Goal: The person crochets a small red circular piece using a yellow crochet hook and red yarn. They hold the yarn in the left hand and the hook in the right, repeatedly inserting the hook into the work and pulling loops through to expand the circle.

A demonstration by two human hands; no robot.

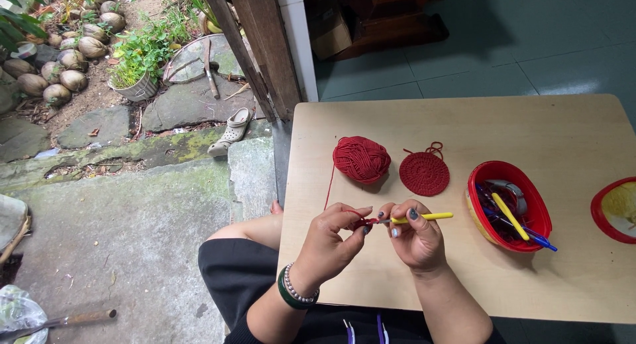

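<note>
We are pinching red yarn [354, 219] in our left hand [331, 241], gripping a yellow crochet hook [424, 217] in right hand [416, 238] fingers, working over the bench [570, 132], yarn ball [361, 159] and crocheted disc [424, 173] lying nearby.

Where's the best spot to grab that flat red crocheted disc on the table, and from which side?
Probably the far edge of the red crocheted disc, where its loose yarn tail loops. The disc lies flat, so pinch the rim from above. Coming from the far side avoids the yarn ball on one side and the red tub on the other.
</note>
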